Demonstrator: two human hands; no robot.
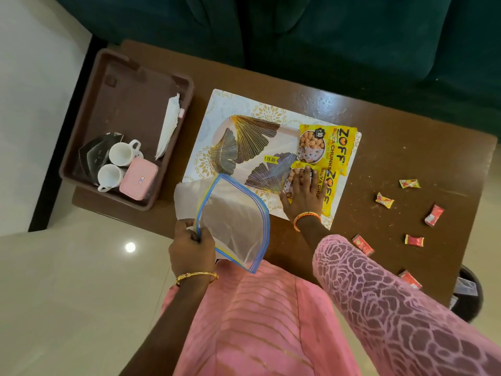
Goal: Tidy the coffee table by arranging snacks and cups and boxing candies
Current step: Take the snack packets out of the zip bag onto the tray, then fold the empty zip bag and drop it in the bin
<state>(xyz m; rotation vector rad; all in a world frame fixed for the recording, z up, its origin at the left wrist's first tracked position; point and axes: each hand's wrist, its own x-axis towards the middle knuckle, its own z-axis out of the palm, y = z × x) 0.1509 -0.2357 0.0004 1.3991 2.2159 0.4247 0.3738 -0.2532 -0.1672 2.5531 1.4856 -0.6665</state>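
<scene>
My left hand (191,246) pinches the edge of a clear zip bag with a blue rim (234,221), held above the table's near edge. My right hand (303,192) lies flat, fingers spread, on the nearer of two yellow snack packets (326,195); the other packet (329,147) sits just beyond it. Both packets rest on a leaf-patterned tray (252,147) over a white floral placemat (230,104). Several wrapped candies (384,200) lie scattered on the brown table to the right. Two white cups (123,153) and a pink box (138,178) sit in a brown bin (89,126).
The brown bin at the left also holds a white wrapper (169,123) and a clear bag (99,150). A dark green sofa (352,36) runs along the table's far side. A dark round object (469,291) stands by the table's right near corner. Pale tiled floor lies on the left.
</scene>
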